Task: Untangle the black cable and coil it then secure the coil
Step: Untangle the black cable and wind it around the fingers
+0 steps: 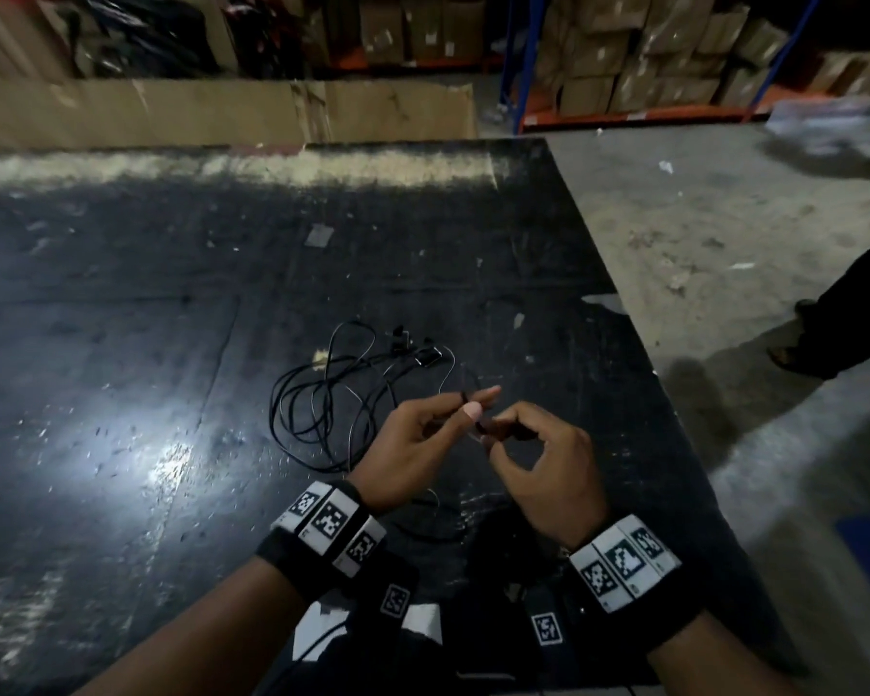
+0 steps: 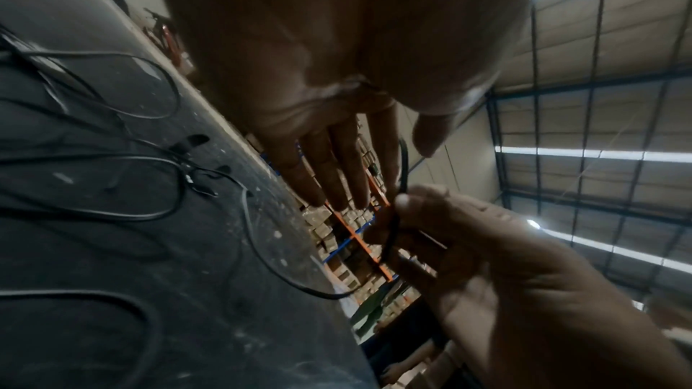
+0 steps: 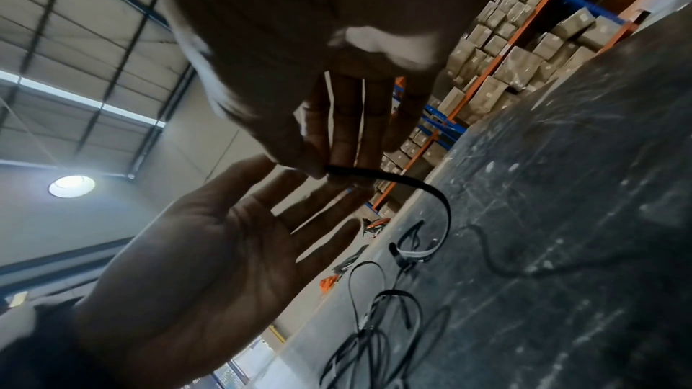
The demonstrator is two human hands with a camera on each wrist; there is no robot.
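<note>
Black table [image 1: 172, 303]: scuffed, dusty top with a bright glare patch at the near left; bears the whole work. Shelving with cardboard boxes [image 1: 624, 57]: blue and orange racks beyond the table's far edge. Black cable [image 1: 322, 399]: loose tangle of overlapping loops lying on the table just beyond the hands, with small plug ends at its far side; one strand rises off the table to the hands. Left hand [image 1: 413, 444]: raised above the table, palm turned inward, fingers extended and lightly spread, thumb up; thumb tip and forefinger meet on the strand, a narrow pinch. Right hand [image 1: 543, 474]: raised just beside the left, fingers curled, thumb and forefinger tips closed on a short black piece at the point where the two hands meet. Wrist bands [image 1: 330, 524]: black, carrying printed square markers, one on each forearm. View notes: the head view alone shows both hands together over the table and the full tangle; the right wrist view alone shows the left palm open and the strand [image 3: 412, 185] arcing from the pinch down to the table; the left wrist view alone shows the strand [image 2: 402, 170] standing upright between the left forefinger and the right thumb.
</note>
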